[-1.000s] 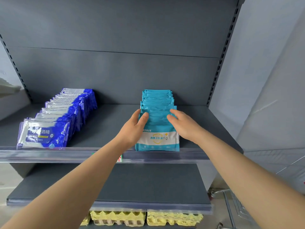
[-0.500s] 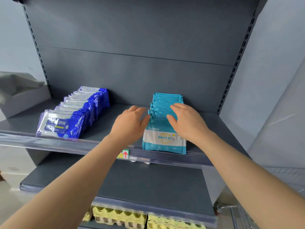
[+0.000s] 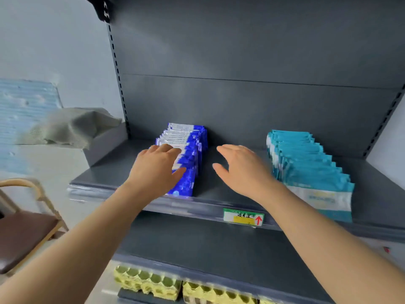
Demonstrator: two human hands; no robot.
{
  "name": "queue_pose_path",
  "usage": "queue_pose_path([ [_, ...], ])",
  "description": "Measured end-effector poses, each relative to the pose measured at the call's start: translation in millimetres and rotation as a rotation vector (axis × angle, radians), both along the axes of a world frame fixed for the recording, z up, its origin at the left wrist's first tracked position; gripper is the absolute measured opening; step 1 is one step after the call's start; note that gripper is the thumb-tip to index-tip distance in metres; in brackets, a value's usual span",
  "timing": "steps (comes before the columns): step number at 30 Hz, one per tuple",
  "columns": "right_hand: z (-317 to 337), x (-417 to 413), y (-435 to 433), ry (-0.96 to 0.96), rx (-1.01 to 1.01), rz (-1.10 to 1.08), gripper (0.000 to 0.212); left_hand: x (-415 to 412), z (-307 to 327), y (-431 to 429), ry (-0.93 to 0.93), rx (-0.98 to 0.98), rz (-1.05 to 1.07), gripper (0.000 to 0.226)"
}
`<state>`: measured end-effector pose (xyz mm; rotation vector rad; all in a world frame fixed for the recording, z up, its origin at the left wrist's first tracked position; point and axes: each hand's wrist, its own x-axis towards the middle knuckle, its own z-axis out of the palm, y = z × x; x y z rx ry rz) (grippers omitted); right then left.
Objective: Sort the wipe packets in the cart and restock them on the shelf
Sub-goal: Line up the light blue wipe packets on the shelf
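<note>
Blue wipe packets (image 3: 189, 150) stand in a front-to-back row left of centre on the grey shelf (image 3: 210, 194), with the front packet up against the clear front rim. Teal wipe packets (image 3: 306, 163) form a second row to the right on the same shelf, overlapped and leaning back, well apart from the blue row.

Your left hand (image 3: 154, 172) lies over the left side of the blue row. Its fingers are straight and close together, the thumb points toward the front packets, and nothing is pinched. Blur makes it hard to tell whether it really touches them.

Your right hand (image 3: 243, 170) is spread open over the bare strip of shelf between the two rows, fingers apart, and holds nothing.

A green and yellow price tag (image 3: 243, 217) with a red arrow sits on the rim below your right wrist. Below that is a lower shelf (image 3: 197, 242), then yellow egg trays (image 3: 151, 284). To the left of the unit, a grey cloth (image 3: 72, 126) is draped over a box. A chair (image 3: 24, 233) with a brown seat is at far left.
</note>
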<state>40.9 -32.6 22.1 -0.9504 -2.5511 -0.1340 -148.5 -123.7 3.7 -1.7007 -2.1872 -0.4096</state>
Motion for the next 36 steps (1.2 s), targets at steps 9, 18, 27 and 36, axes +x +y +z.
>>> queue_pose_path([
  [9,-33.5,-88.9,-25.2,-0.100,-0.429,-0.127,0.057,-99.6,-29.8,-9.1,-0.629,-0.275,-0.118,0.062],
  [18,-39.6,-92.8,-18.3,0.127,-0.510,-0.164,0.072,-105.6,-39.8,-1.1,-0.820,-0.201,-0.270,0.070],
  [27,-25.0,-88.1,-13.5,0.209,-0.755,-0.120,0.069,-110.2,-39.4,2.8,-1.043,-0.214,-0.218,0.062],
  [36,-42.9,-120.3,13.2,0.177,-0.851,-0.093,0.058,-98.3,-39.6,42.1,-1.274,-0.100,-0.116,0.023],
])
